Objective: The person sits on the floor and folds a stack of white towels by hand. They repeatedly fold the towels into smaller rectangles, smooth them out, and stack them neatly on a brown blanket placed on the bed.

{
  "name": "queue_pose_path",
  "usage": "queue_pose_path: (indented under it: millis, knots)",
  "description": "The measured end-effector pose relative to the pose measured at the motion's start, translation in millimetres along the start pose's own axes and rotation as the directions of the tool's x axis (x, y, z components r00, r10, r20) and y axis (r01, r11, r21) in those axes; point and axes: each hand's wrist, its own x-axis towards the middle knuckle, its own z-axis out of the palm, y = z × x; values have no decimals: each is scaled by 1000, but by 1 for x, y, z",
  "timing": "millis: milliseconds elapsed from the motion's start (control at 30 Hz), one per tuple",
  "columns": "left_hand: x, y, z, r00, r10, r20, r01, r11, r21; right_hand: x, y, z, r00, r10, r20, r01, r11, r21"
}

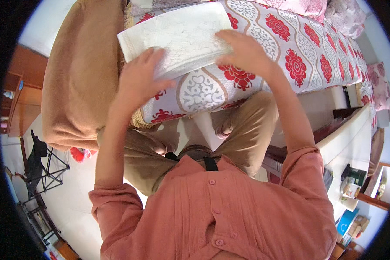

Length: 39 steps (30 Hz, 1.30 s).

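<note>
- My left hand point(138, 80) is loose, fingers spread and thumb out, at the near left corner of the white cloth point(180, 37). I see nothing gripped; the spread pose probably helps keep that corner flat.
- The brown blanket point(80, 73) drapes beyond the left edge of the flowered cover point(297, 67), perhaps to protect what lies beneath.
- The cloth lies folded on the cover, near its left edge and back from its front edge, likely so that both hands reach it easily.
- My right hand point(245, 54) is unclenched too, fingers stretched toward the cloth's right edge, thumb apart. Blur hides whether they touch; opposite my left, it seems placed to balance the cloth.
- The cover's front edge drops just before my knees, which part, I judge, so I can lean close.
</note>
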Motion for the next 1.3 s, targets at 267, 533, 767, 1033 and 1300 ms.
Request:
queue_pose_path:
  millis: [267,533,767,1033,1300]
  knots:
    - [101,-23,24,952,27,-304,33,981,192,111,-49,15,881,-135,-454,90,989,-118]
    - [85,-23,73,953,-228,-198,261,952,162,108,-5,90,943,30,-331,-87,984,-158]
    - [85,-17,77,937,-250,-245,286,950,123,105,5,80,934,212,-289,-246,965,-86]
    - [74,-26,70,932,-254,-258,290,951,111,90,10,69,943,246,-224,-276,954,-115]
    - [43,-55,73,884,-346,-313,343,937,-69,86,9,76,941,234,-243,-253,966,-49]
